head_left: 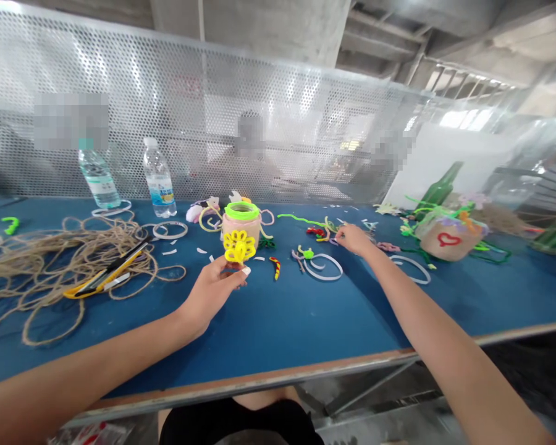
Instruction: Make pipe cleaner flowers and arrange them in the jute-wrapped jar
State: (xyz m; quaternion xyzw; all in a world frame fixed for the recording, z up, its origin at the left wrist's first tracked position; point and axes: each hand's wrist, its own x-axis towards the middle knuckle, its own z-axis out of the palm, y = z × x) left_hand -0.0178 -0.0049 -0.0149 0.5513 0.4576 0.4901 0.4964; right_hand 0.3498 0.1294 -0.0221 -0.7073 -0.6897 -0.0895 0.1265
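My left hand [213, 290] pinches a yellow pipe-cleaner flower [239, 246] and holds it up in front of a twine-wrapped jar [241, 226] with a green rim. My right hand [354, 238] reaches far across the blue table [278, 321], its fingers closed down among loose pipe-cleaner pieces [322, 228]; what they grip is too small to make out. A red and yellow pipe-cleaner scrap [275, 267] and white tape curls [323, 267] lie between the two hands.
A pile of jute twine [60, 259] with a yellow utility knife [109, 272] covers the left. Two water bottles [159, 179] stand at the back, beside a tape ring [170, 230]. A heart-marked wrapped jar [449, 238] and green bottle [440, 185] sit right. People sit behind the mesh screen.
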